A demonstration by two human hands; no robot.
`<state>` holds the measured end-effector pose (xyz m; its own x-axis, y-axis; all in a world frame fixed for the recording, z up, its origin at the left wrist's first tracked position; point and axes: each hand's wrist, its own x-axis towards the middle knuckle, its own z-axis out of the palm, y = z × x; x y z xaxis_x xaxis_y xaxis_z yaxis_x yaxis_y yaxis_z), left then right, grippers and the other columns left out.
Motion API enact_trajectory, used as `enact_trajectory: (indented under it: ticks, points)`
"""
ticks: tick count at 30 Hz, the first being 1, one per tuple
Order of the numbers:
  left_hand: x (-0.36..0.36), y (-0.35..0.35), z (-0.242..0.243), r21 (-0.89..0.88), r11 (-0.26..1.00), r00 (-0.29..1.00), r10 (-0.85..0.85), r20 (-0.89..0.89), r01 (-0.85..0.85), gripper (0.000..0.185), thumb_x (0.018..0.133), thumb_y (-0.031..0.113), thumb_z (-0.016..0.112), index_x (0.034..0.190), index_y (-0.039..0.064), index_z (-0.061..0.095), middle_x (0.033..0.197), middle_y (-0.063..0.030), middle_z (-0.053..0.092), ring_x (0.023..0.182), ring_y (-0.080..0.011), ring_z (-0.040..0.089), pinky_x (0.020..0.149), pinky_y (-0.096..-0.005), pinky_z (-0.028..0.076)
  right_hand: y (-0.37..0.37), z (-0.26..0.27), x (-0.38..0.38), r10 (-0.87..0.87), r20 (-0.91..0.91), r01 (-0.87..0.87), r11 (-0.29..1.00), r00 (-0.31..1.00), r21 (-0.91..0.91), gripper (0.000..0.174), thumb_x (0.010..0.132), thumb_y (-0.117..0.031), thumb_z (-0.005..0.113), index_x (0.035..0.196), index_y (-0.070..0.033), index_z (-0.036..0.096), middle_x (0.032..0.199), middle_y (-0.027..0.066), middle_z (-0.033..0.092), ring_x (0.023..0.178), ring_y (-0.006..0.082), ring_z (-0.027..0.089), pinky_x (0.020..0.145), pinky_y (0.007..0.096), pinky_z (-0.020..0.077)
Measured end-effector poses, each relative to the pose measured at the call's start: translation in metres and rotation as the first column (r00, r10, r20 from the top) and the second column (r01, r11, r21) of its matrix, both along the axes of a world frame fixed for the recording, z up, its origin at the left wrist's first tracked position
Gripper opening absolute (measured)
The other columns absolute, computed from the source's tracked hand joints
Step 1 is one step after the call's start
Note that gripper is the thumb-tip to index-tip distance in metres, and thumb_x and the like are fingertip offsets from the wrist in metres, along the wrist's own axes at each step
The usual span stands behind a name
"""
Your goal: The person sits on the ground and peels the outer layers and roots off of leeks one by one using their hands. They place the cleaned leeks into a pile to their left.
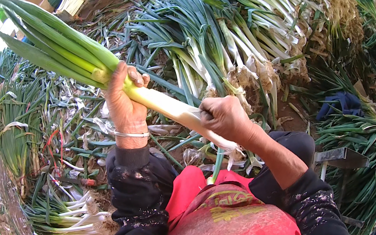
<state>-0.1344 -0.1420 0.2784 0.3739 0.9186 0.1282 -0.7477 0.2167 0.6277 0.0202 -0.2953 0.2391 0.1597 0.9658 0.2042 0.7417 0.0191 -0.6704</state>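
Note:
A large scallion [164, 102] lies slantwise across my view, its green leaves fanned out at the upper left and its pale roots at the lower right. My left hand [127, 94] is wrapped around it just below the point where the leaves spread. Closer to the root end, my right hand [226, 118] is closed against the white shaft, with a thin whitish piece of outer skin showing by the fingers. How firmly those fingers pinch the skin is partly hidden by the fist. The roots hang above my lap, over a red apron [229, 223].
Ahead lies a big pile of scallions [227, 42] with roots attached. Another bunch [82, 223] sits at lower left, more [365, 158] at right beside a metal piece [342, 158]. Peeled skins and leaves [82, 98] litter the ground. A dark blue cloth [338, 106] rests at right.

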Motion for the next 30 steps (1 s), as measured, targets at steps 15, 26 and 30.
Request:
enact_trajectory:
  ticks: [15, 26, 30]
  points:
    - [-0.012, 0.005, 0.006, 0.486, 0.777, 0.685, -0.605, 0.406, 0.399, 0.039, 0.084, 0.027, 0.069, 0.108, 0.005, 0.049, 0.059, 0.0038, 0.05, 0.05, -0.005, 0.048, 0.061, -0.0258, 0.046, 0.002, -0.007, -0.006, -0.62, -0.74, -0.131, 0.782, -0.26, -0.609, 0.019, 0.08, -0.01, 0.058, 0.096, -0.001, 0.058, 0.088, 0.0106, 0.063, 0.071, 0.0218, 0.062, 0.065, 0.0354, 0.0553]
    - [-0.087, 0.042, 0.022, 0.558, 0.821, 0.784, -0.425, 0.453, 0.123, 0.037, 0.08, 0.029, 0.072, 0.103, 0.006, 0.053, 0.06, 0.005, 0.05, 0.054, -0.0061, 0.047, 0.062, -0.0263, 0.044, -0.024, -0.085, 0.119, -0.161, -0.802, 0.6, 0.584, -0.575, -0.547, 0.018, 0.09, -0.013, 0.046, 0.102, -0.001, 0.053, 0.086, 0.012, 0.058, 0.066, 0.0231, 0.058, 0.058, 0.0387, 0.0549]
    - [-0.127, 0.051, 0.023, 0.448, 0.894, 0.775, -0.281, 0.567, -0.003, 0.033, 0.077, 0.023, 0.074, 0.094, 0.005, 0.052, 0.059, 0.0065, 0.047, 0.052, -0.0053, 0.045, 0.058, -0.0247, 0.044, -0.057, -0.1, 0.163, -0.245, -0.852, 0.663, 0.543, -0.462, -0.516, 0.015, 0.09, -0.012, 0.043, 0.092, -0.002, 0.054, 0.075, 0.0095, 0.057, 0.051, 0.0189, 0.052, 0.047, 0.0324, 0.0482]
